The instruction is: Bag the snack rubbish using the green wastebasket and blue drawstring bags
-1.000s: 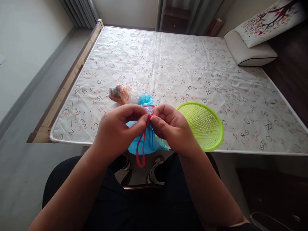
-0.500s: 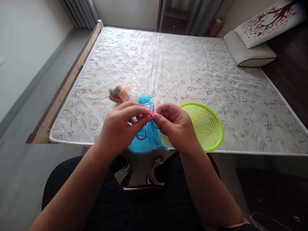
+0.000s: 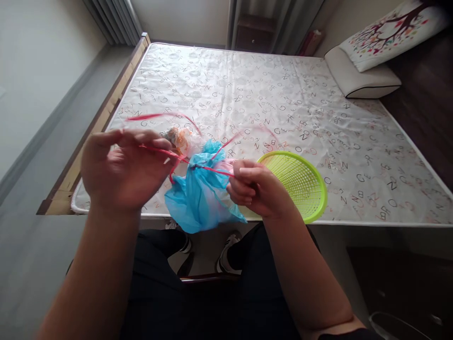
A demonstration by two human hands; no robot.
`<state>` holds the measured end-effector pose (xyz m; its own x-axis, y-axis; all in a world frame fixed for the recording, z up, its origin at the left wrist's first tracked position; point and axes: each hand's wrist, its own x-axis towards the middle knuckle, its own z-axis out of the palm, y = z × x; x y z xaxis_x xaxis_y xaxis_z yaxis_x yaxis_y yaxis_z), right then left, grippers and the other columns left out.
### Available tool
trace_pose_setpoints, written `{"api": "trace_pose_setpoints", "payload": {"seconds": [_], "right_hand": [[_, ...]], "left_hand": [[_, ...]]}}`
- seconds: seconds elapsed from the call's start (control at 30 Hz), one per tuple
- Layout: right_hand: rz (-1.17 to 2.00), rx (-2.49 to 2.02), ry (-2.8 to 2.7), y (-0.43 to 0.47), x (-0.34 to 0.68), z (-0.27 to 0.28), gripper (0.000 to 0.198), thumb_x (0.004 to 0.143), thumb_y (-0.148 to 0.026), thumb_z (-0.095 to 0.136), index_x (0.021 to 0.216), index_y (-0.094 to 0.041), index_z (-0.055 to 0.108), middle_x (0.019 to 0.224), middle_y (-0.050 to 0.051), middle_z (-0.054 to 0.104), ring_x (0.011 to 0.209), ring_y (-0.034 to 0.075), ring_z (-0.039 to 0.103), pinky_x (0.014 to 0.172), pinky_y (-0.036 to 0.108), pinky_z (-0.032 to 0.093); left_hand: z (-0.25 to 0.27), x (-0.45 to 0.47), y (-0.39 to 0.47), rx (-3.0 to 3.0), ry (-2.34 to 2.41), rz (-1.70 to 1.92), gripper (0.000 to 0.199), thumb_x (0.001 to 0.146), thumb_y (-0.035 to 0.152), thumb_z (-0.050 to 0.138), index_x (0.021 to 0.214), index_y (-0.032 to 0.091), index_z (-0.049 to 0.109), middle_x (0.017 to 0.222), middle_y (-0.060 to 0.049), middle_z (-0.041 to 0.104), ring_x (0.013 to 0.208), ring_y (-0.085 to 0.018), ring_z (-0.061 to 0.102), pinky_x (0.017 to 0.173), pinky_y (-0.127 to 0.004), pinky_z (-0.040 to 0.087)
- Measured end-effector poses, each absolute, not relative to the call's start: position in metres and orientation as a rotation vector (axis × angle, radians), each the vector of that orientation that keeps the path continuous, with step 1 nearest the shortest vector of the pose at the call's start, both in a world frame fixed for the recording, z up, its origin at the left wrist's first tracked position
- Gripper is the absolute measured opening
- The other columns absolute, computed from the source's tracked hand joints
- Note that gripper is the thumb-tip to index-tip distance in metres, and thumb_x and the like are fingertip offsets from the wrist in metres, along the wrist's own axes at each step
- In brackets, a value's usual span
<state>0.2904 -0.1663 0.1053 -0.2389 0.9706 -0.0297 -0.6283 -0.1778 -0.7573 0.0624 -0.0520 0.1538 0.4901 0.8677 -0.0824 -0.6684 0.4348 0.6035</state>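
A blue plastic bag (image 3: pixel 201 198) with pinkish-white contents sits at the mattress's front edge, its neck gathered by a red drawstring (image 3: pixel 215 170). My right hand (image 3: pixel 260 186), fingers curled closed, grips one side of the string just right of the bag. On the left, my left hand (image 3: pixel 123 170) is raised with its palm side showing, partly blurred. The other stretch of string runs straight into its curled fingers. Loose string ends arc through the air above both sides of the bag. Behind it lies a clear plastic-wrapped bundle (image 3: pixel 182 139) with orange and brown in it.
A lime-green mesh basket (image 3: pixel 320 189) lies tilted on the mattress (image 3: pixel 247 94), right beside my right hand. A wooden bed rail (image 3: pixel 116 89) borders the left side. A cushion (image 3: pixel 368 78) and a tree-print pillow (image 3: pixel 389 35) rest at the far right.
My hands were pinched together over the bag on the red string; they have drawn apart, the left farther outward. The string is now stretched between them and the bag's neck is bunched tighter.
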Motion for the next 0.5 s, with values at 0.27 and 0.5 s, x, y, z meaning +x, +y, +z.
{"api": "trace_pose_setpoints", "payload": {"seconds": [0.27, 0.5], "right_hand": [[1.110, -0.955, -0.676, -0.161, 0.290, 0.105, 0.047, 0.099, -0.054, 0.060, 0.070, -0.025, 0.038, 0.062, -0.005, 0.038, 0.058, 0.013, 0.044, 0.057, 0.028, 0.042], [0.912, -1.134, -0.934, -0.175, 0.279, 0.118, 0.046, 0.101, -0.056, 0.059, 0.070, -0.024, 0.049, 0.074, 0.001, 0.052, 0.079, 0.018, 0.057, 0.078, 0.035, 0.052]], "left_hand": [[0.141, 0.007, 0.009, 0.532, 0.939, 1.775, 0.006, 0.078, 0.022, 0.053, 0.076, 0.020, 0.047, 0.066, 0.006, 0.047, 0.053, -0.008, 0.049, 0.052, -0.024, 0.044], [0.092, 0.011, 0.006, 1.152, 1.298, 1.427, 0.065, 0.082, 0.074, 0.070, 0.119, 0.022, 0.056, 0.108, -0.007, 0.065, 0.098, -0.024, 0.068, 0.073, -0.034, 0.055]]}}
